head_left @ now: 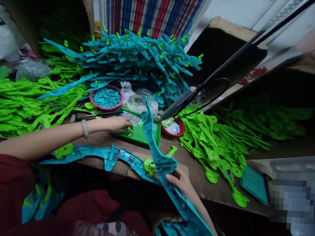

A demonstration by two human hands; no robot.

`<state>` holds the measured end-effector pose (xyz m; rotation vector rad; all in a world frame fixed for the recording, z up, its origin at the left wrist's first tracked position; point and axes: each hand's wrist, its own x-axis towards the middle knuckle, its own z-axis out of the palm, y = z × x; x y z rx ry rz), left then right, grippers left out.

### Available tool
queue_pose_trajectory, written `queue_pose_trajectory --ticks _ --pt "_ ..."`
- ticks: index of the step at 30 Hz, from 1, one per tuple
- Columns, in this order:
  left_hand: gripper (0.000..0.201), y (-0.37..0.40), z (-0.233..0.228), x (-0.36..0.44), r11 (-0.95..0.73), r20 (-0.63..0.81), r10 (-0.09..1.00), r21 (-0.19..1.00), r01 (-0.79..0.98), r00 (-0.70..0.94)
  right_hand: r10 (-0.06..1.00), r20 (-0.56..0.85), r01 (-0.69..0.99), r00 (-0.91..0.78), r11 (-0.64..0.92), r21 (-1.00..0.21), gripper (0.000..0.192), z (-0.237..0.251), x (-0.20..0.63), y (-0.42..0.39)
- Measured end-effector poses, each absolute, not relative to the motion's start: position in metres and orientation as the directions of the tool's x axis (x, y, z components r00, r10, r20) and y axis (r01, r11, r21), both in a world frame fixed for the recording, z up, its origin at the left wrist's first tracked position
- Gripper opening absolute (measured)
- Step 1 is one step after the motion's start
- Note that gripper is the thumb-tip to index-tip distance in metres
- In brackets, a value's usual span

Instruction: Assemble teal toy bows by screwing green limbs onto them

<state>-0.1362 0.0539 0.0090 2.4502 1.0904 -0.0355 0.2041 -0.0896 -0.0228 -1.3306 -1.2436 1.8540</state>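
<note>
My right hand (179,180) is closed around a long blue plastic bow-shaped shell (152,141), which stands tilted with its ribbed inner side showing. My left hand (121,124) reaches over a green perforated tray (145,141), fingers bent down and closed; what they hold, if anything, is hidden. Small shiny metal pieces (132,117), perhaps screws, lie along the tray's far side. A second blue bow-shaped shell (91,151) rests on the table's front edge, with thin wires inside and round green parts (149,166) on it.
Blue shells with green tabs form a tall pile (139,60) at the back. Green plastic parts lie heaped left (19,106) and right (211,146). Behind the tray are a pink bowl of blue pieces (106,97) and a red bowl of whitish pieces (174,128). A grey tool (178,103) hangs nearby.
</note>
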Motion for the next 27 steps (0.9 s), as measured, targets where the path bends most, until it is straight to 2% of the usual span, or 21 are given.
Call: queue_pose_trajectory --ticks 3,5,8,11,12,14,16,18,19,27 --pt "0.029 0.065 0.005 -0.127 -0.628 -0.176 0.621 0.471 0.619 0.764 0.832 -0.428 0.082 -0.352 -0.428 -0.900 0.064 -0.019 0.203 -0.091" --pt "0.019 0.069 0.001 -0.121 -0.626 -0.137 0.609 0.522 0.580 0.781 0.839 -0.424 0.076 -0.343 -0.425 -0.902 0.061 -0.015 0.203 -0.093" --pt "0.011 0.065 0.000 -0.117 -0.579 -0.035 0.667 0.605 0.547 0.745 0.840 -0.425 0.073 -0.336 -0.427 -0.901 0.060 -0.011 0.205 -0.095" --pt "0.005 0.050 0.007 -0.115 -0.486 0.084 0.778 0.710 0.511 0.623 0.839 -0.431 0.061 -0.331 -0.437 -0.897 0.061 -0.011 0.209 -0.097" --pt "0.009 0.044 0.012 -0.115 -0.458 0.116 0.812 0.734 0.502 0.572 0.839 -0.429 0.056 -0.334 -0.437 -0.898 0.060 -0.012 0.209 -0.097" --pt "0.018 0.029 0.024 -0.113 -0.318 0.131 0.893 0.861 0.398 0.430 0.842 -0.418 0.051 -0.340 -0.427 -0.903 0.058 -0.013 0.208 -0.099" --pt "0.016 0.016 0.037 -0.110 -0.028 0.007 0.968 0.996 0.079 0.251 0.849 -0.405 0.072 -0.340 -0.406 -0.911 0.062 -0.013 0.205 -0.101" --pt "0.012 0.006 0.046 -0.108 0.219 -0.184 0.972 0.936 -0.278 0.146 0.862 -0.389 0.111 -0.325 -0.374 -0.921 0.067 -0.010 0.199 -0.103" --pt "0.011 0.003 0.048 -0.108 0.278 -0.248 0.961 0.881 -0.383 0.125 0.868 -0.378 0.133 -0.320 -0.354 -0.926 0.068 -0.008 0.195 -0.103" --pt "0.009 -0.014 0.049 -0.115 0.323 -0.375 0.926 0.743 -0.586 0.034 0.877 -0.343 0.228 -0.337 -0.277 -0.933 0.063 0.019 0.175 -0.103"
